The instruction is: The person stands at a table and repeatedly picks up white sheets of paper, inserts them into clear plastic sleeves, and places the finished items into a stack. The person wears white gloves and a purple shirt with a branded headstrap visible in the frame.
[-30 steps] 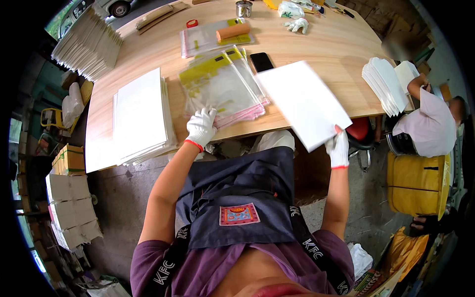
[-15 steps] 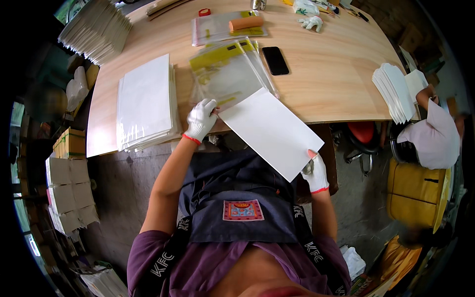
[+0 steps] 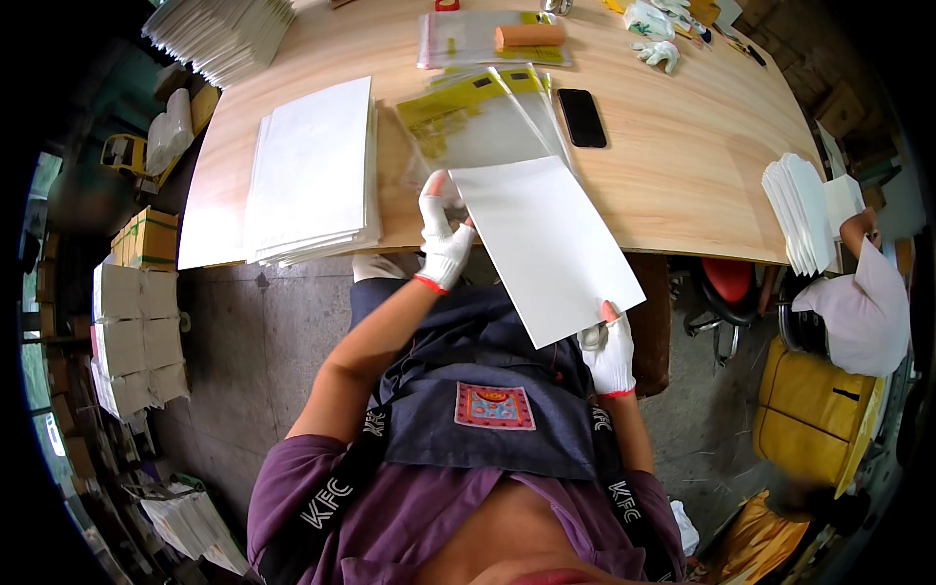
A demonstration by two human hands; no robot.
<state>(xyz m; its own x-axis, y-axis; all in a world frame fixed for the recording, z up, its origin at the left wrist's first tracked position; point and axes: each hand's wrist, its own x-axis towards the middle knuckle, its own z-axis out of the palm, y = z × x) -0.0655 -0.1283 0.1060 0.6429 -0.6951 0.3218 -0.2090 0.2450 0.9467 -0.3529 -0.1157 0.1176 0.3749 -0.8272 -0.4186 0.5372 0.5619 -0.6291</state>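
A blank white sheet stack or board (image 3: 546, 249) is held slanted in front of me, over the table's front edge and my apron. My right hand (image 3: 609, 353), in a white glove with bare fingertips, grips its lower right corner, thumb on top. Beside its upper left edge is my gloved left hand (image 3: 446, 234), thumb and fingers apart; whether it touches the edge I cannot tell. Behind the board lie clear plastic bags with yellow-green printed ends (image 3: 458, 117), partly covered by it. To the left rests a pile of flat white packs (image 3: 312, 171).
A black phone (image 3: 582, 118) lies right of the bags. Farther back are an orange roll (image 3: 529, 36) on more bags and a white glove (image 3: 657, 55). Tall paper stacks (image 3: 224, 39) stand far left. At right, a person in a pale shirt (image 3: 858, 317) sits by fanned white sheets (image 3: 798, 214).
My left hand has come off the board's corner and its fingers have spread. The board has turned more upright in my right hand. The whole view has shifted slightly.
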